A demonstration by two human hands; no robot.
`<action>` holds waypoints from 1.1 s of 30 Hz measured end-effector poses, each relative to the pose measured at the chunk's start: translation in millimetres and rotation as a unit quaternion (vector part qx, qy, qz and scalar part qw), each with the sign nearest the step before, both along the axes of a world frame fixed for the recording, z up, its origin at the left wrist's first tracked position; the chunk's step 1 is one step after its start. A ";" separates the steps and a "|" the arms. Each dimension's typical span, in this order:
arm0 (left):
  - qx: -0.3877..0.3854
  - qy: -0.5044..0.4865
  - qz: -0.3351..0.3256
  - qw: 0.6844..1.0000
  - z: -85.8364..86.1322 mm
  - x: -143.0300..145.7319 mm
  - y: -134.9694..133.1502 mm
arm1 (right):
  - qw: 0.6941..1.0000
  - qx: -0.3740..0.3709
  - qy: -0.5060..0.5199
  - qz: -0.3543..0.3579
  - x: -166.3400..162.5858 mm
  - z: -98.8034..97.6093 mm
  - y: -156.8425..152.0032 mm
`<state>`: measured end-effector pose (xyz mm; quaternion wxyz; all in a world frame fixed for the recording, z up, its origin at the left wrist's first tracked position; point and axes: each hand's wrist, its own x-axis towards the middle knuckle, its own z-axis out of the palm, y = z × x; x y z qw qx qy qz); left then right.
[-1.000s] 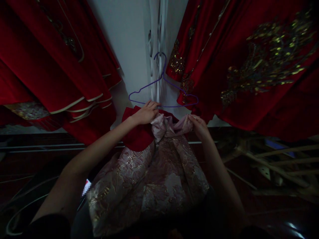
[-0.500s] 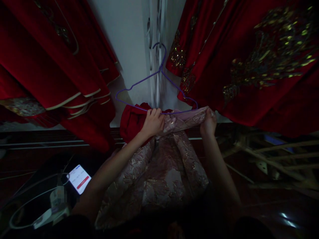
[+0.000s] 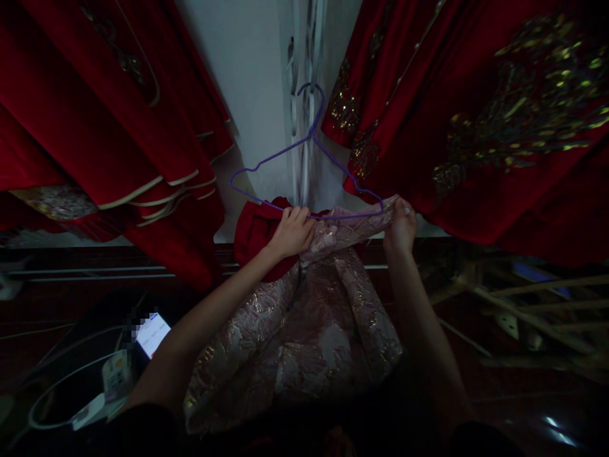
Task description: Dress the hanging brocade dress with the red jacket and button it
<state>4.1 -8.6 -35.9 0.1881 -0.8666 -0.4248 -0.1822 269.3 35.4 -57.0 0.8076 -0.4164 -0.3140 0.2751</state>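
A purple wire hanger (image 3: 266, 162) hangs by its hook from a white fitting (image 3: 304, 38) on the pale wall. Below it I hold up a pink brocade garment (image 3: 309, 330) with a red lining (image 3: 254, 231). My left hand (image 3: 292, 231) is closed on the garment's top edge at the hanger's bottom wire. My right hand (image 3: 401, 225) pinches the other end of that edge at the hanger's right corner. The fabric is stretched between both hands along the wire.
Red velvet garments with cream piping (image 3: 95, 127) hang at the left. Red garments with gold embroidery (image 3: 499, 114) hang at the right. A lit phone (image 3: 152, 333), a power strip (image 3: 114, 374) and white cables lie low left. Pale wooden sticks (image 3: 523, 317) lie low right.
Both hands rose to the hanger's bottom wire. My right hand moved out to the right corner, spreading the garment's top edge along the wire. The phone came into view.
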 end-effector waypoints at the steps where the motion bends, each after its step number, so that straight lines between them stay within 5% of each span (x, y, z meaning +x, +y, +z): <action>1: 0.006 0.004 0.000 1.000 -0.2 -1.0 0.1 | 1.000 -0.005 -0.002 0.000 1.1 0.7 -1.4; 9: 0.039 0.016 0.009 0.999 -6.7 -3.5 2.6 | 1.000 0.006 -0.011 0.008 9.5 10.9 -10.8; 13: 0.040 -0.003 -0.007 0.999 -7.6 -4.5 3.3 | 0.995 0.001 -0.094 -0.030 10.1 19.8 -0.1; 22: -0.010 -0.048 -0.021 0.999 -4.7 11.8 9.2 | 0.904 0.000 -0.427 -0.010 -22.9 70.0 23.8; 33: -0.027 -0.012 0.034 0.999 0.9 27.6 16.8 | 0.869 -0.013 -0.494 -0.032 21.6 74.4 6.5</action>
